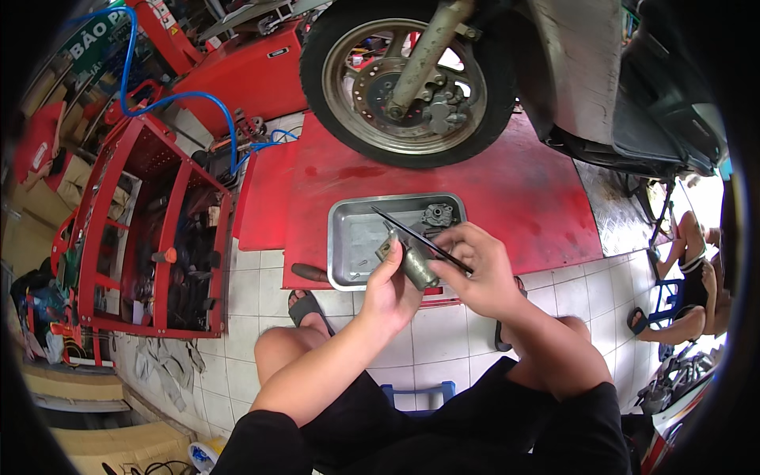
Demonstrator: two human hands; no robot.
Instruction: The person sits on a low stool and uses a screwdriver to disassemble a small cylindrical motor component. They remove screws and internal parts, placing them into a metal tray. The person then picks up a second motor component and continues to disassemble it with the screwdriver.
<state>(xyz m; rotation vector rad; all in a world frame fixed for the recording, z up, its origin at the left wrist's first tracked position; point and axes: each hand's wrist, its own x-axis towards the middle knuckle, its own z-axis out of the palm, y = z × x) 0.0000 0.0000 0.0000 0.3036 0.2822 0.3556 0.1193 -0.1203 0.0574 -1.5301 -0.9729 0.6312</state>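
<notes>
Over a shallow metal tray [336,237], my left hand [389,294] is closed around a grey cylindrical metal part [417,267]. My right hand [477,267] pinches a long, thin dark tool [408,229] that tapers to a point. The tool slants up and left across the metal part; whether they touch I cannot tell. Inside the tray, at its far right corner, lies a round grey cast-metal part [437,214]. Smaller pieces lie near it, partly hidden by my right hand. A brown tool handle [310,272] rests just left of the tray.
The tray sits on a red lift platform [522,198] below a motorbike's front wheel [408,87]. A red tool rack [158,237] stands at left, with a blue air hose [170,96] behind it. Another person [690,293] sits at the far right.
</notes>
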